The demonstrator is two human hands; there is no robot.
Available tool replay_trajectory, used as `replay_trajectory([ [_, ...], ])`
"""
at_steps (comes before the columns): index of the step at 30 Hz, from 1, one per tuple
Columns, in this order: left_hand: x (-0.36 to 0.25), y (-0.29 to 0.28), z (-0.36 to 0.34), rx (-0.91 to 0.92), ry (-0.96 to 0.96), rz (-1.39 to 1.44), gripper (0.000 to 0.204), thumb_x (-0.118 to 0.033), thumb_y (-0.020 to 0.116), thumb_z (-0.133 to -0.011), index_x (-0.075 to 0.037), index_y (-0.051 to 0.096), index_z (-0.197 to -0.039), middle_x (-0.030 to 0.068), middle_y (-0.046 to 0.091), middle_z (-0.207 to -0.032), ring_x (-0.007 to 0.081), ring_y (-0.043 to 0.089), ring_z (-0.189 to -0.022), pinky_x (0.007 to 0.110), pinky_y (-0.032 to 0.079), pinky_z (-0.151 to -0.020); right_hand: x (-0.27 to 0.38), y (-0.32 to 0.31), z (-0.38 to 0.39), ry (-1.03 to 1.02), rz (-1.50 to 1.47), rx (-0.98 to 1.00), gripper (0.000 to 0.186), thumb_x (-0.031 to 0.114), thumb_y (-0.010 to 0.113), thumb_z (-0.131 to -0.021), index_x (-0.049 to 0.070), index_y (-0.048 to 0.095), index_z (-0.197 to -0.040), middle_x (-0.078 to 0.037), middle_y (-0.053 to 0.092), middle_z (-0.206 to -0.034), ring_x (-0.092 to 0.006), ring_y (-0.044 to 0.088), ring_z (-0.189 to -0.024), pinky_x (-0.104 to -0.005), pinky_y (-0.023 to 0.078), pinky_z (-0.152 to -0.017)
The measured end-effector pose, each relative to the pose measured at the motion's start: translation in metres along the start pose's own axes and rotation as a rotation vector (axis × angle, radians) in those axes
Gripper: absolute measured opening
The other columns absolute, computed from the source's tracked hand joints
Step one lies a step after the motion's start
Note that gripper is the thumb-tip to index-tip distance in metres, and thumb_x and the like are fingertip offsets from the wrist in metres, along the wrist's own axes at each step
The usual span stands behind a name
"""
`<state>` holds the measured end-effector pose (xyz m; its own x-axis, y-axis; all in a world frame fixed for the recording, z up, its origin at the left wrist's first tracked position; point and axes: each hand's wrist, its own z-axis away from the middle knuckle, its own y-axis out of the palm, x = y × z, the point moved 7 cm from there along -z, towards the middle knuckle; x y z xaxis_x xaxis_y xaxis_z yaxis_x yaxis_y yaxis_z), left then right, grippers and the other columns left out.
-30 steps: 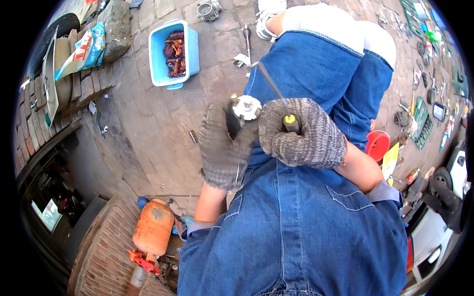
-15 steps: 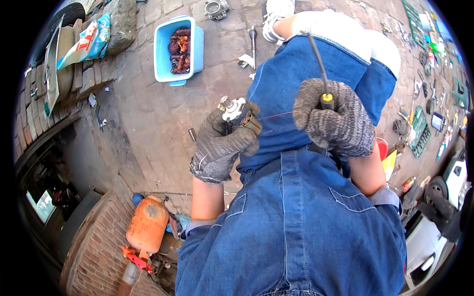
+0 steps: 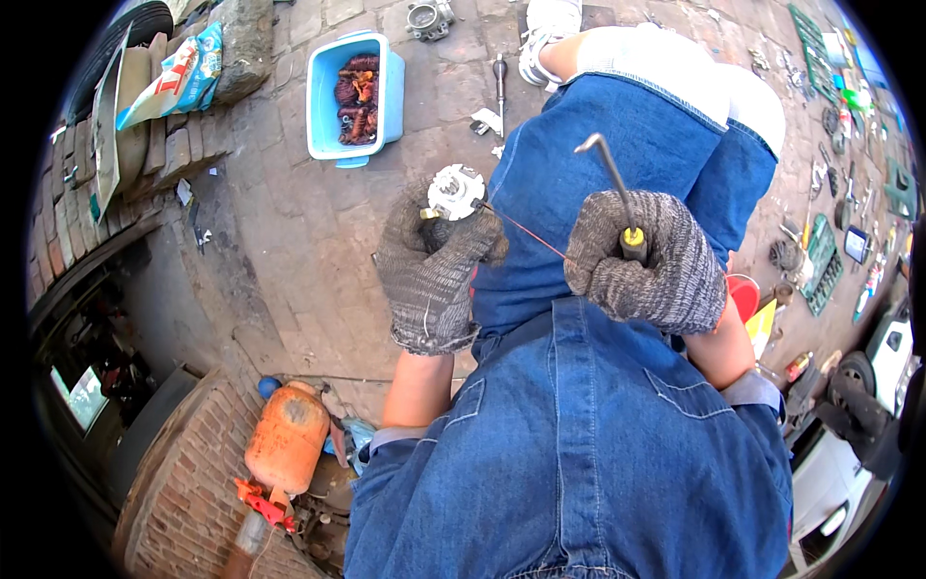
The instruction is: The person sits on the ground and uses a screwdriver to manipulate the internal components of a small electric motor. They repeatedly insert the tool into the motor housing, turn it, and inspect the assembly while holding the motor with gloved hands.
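Observation:
In my gloved left hand (image 3: 434, 265) sits a small motor part (image 3: 456, 191) with a round white plastic end. Its white face points up, and the fingers wrap round its lower portion, hiding the rest. My gloved right hand (image 3: 646, 259) is closed round a hooked pick (image 3: 614, 179), a dark rod with a bent tip and a yellow-collared handle. Between the hands a thin reddish wire (image 3: 529, 232) stretches taut from the motor part to the right fingers. Whether those fingers pinch the wire's end cannot be made out.
A light blue tub (image 3: 391, 101) of copper-coloured coils stands ahead, with a metal housing (image 3: 429, 17) and a screwdriver (image 3: 500, 82) near it on the brick ground. Tools and a green socket case (image 3: 823, 261) lie at right. An orange tank (image 3: 287, 439) is at lower left.
My left hand has turned the motor part, bringing its white end upward and hiding its block-like side. The pick's hooked tip has swung left and lower, and the wire now slopes down toward my right hand.

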<state>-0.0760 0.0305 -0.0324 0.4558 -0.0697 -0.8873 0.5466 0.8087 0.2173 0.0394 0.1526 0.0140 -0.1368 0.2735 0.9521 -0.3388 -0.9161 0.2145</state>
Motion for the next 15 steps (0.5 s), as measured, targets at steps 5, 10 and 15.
replay_trajectory([
  [5,0.008,0.004,0.001,0.033,-0.096,0.134,0.033,0.002,0.065,-0.068,0.005,0.054,-0.099,0.0130,0.061,-0.084,0.0164,0.059,-0.061,0.026,0.048,-0.049,-0.004,0.001,0.002,0.047,-0.132,0.034,0.010,0.008,0.059,-0.071,0.001,0.060,-0.079,-0.005,0.060,-0.069,-0.0112,0.056,-0.058,-0.0235,0.046,-0.051],
  [10,0.001,0.004,0.002,0.192,-0.169,0.168,0.038,-0.002,0.069,-0.065,0.005,0.054,-0.100,0.0140,0.060,-0.086,0.0155,0.057,-0.059,0.025,0.047,-0.046,0.008,-0.028,0.002,-0.056,-0.090,-0.180,0.019,0.017,0.058,-0.078,-0.001,0.058,-0.082,-0.005,0.054,-0.061,-0.0075,0.049,-0.044,-0.0177,0.037,-0.033],
  [15,0.007,-0.020,0.000,0.071,-0.189,0.004,0.042,-0.007,0.070,-0.066,0.003,0.053,-0.102,0.0138,0.060,-0.083,0.0126,0.053,-0.049,0.023,0.040,-0.038,0.012,-0.081,0.016,-0.110,-0.218,-0.574,0.030,0.025,0.054,-0.083,-0.003,0.055,-0.091,-0.002,0.055,-0.062,-0.0037,0.041,-0.038,-0.0157,0.031,-0.031],
])
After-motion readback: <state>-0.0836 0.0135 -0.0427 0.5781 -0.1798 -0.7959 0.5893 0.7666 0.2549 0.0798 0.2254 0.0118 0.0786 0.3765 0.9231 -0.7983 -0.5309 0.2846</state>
